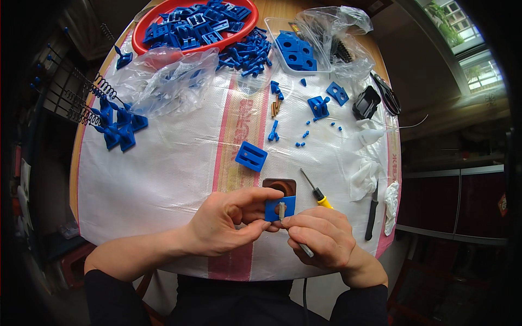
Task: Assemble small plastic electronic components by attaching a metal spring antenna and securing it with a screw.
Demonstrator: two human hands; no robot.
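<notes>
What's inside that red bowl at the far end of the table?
The red bowl is heaped with blue plastic parts. Its bottom is covered by them, and a clear bag hides its near edge.

The left hand (pixel 225 220) pinches a blue plate (pixel 280 208) between thumb and fingers, while the right hand (pixel 321 236) presses a thin grey tool (pixel 284 213) against its face. Just beyond them on the white cloth (pixel 174 168) lie a brown block (pixel 280 186) and a yellow-handled screwdriver (pixel 316 191), with a blue block (pixel 251 156) farther up. A red bowl (pixel 194 24) of blue parts sits at the far edge, clear bags (pixel 163 81) just before it, and springs (pixel 89 100) at the left.
</notes>
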